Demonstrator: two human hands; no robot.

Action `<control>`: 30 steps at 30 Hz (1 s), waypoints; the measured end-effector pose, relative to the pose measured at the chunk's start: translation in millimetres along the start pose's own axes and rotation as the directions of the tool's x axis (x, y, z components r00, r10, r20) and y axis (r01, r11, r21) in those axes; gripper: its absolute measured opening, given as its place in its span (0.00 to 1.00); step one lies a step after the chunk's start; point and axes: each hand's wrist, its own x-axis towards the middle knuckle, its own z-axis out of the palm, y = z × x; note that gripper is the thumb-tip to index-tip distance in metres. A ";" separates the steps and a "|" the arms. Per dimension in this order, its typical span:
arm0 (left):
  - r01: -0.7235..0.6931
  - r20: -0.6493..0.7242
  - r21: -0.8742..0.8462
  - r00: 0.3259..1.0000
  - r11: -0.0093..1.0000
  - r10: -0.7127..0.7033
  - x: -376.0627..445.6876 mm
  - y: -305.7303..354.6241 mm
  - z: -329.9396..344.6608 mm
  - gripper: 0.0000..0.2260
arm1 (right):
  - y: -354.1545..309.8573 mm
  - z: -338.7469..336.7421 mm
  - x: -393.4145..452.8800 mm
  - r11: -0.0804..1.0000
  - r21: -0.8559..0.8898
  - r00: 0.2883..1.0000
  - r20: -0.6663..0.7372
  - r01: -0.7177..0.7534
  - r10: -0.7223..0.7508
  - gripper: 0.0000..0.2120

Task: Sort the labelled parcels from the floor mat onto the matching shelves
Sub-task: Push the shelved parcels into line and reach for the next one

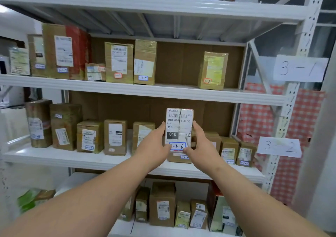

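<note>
My left hand (154, 144), right hand (201, 142): bare, no gloves, no rings. Behind fingers, wrists bare, no watch, no bands. Forearms bare to frame edge, no sleeves visible.

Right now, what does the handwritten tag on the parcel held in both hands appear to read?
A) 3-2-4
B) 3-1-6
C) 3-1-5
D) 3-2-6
B: the blue-bordered tag low on the held parcel shows "-1-6"; the left hand thumb covers its first digit, so the 3 is inferred. The right hand grips the other side, and the 3-1 sign marks the shelf above.
</note>
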 end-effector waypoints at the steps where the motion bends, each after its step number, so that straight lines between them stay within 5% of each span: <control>1: -0.012 -0.004 -0.008 1.000 1.000 0.012 2.2 -6.2 -5.9 0.32 | -5.3 5.5 4.1 1.000 0.006 1.000 -0.002 0.004 -0.004 0.41; 21: -0.065 -0.077 -0.005 0.995 0.998 0.065 112.0 -91.4 -115.7 0.39 | -103.5 84.7 127.3 0.982 0.100 0.983 -0.107 0.158 -0.147 0.43; 30: -0.119 -0.261 0.002 0.958 0.993 0.115 173.0 -89.3 -138.2 0.35 | -125.7 76.3 205.4 0.939 0.103 0.939 -0.141 0.328 -0.312 0.42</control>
